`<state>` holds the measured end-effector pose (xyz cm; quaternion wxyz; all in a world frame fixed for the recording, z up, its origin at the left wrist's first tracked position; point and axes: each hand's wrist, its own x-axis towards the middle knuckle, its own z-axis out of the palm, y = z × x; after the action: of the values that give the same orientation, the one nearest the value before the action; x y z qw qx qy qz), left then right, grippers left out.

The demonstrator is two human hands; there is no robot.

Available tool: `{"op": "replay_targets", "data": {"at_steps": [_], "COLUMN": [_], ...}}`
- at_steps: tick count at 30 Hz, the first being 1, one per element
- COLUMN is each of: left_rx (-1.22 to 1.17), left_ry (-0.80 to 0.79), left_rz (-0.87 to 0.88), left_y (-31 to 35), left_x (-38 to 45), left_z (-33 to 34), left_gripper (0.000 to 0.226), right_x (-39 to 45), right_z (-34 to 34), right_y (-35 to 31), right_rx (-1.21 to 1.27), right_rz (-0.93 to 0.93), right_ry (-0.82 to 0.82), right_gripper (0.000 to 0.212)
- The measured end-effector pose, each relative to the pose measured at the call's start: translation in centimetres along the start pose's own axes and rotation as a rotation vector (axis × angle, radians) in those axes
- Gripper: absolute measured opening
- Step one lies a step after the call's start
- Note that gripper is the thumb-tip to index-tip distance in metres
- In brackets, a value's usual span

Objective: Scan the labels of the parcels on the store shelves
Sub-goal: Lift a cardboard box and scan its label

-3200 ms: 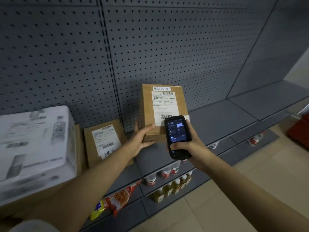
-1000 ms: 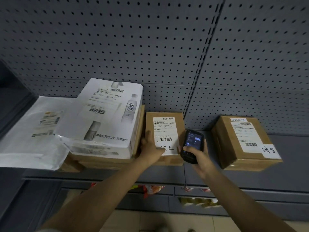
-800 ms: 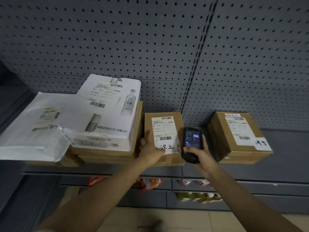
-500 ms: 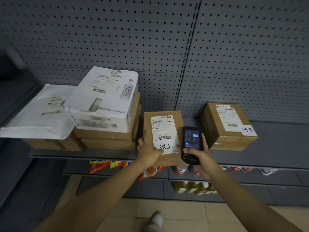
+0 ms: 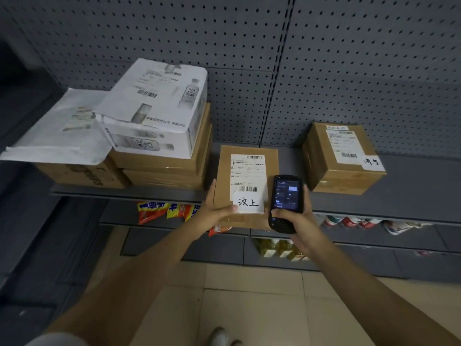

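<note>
the left hand [image 5: 212, 216] gripped the stiff, likely light box [image 5: 245, 186] by its lower left edge, while the right hand [image 5: 295, 221] held the scanner [image 5: 285, 203] beside the label [image 5: 247, 178]

We see snack packets [image 5: 159, 211] under the shelf's edge. Bottles [image 5: 279, 248] stand lower, above a tiled floor [image 5: 249, 308].

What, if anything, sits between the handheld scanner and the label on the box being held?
Nothing visible. The right hand holds the scanner just right of the label on the tilted box, which the left hand grips; only the left thumb reaches the label's lower corner.
</note>
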<state>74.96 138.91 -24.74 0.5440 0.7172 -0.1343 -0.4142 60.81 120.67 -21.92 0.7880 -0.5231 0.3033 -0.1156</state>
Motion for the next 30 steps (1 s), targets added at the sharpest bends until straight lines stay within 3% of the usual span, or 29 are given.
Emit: {"op": "replay_targets", "data": {"at_steps": [2, 6, 11, 17, 22, 26, 30], "left_rx": [-0.052, -0.104, -0.127, -0.186, -0.345, -0.377, -0.377], "left_ry": [-0.04, -0.128, -0.214, -0.267, -0.201, -0.126, -0.104], "left_rz": [-0.031, -0.101, -0.13, -0.146, -0.084, 0.026, 0.121], "left_y": [-0.8, -2.6, -4.2, -4.5, -4.0, -3.3, -0.2], "left_x": [0.3, 1.5, 2.4, 3.2, 3.4, 2.8, 2.1], "left_z": [-0.3, -1.0, -1.5, -2.3, -2.0, -1.9, -2.5], "left_gripper": [0.113, 0.14, 0.147, 0.128, 0.123, 0.105, 0.108], "right_x": [0.1, 0.3, -0.2, -0.2, -0.5, -1.5, -3.2], "right_z": [-0.1, -0.3, -0.3, 0.3, 1.0, 1.5, 2.4], "right_y": [0.2, 0.8, 1.1, 0.7, 0.4, -0.6, -3.5], "right_rx": [-0.011, -0.026, -0.05, -0.05, -0.059, -0.054, 0.087], "right_rz": [-0.004, -0.019, -0.032, -0.008, 0.006, 0.02, 0.06], "right_ry": [0.003, 0.014, 0.044, 0.069, 0.083, 0.09, 0.011], "right_gripper": [0.098, 0.101, 0.103, 0.111, 0.113, 0.106, 0.094]}}
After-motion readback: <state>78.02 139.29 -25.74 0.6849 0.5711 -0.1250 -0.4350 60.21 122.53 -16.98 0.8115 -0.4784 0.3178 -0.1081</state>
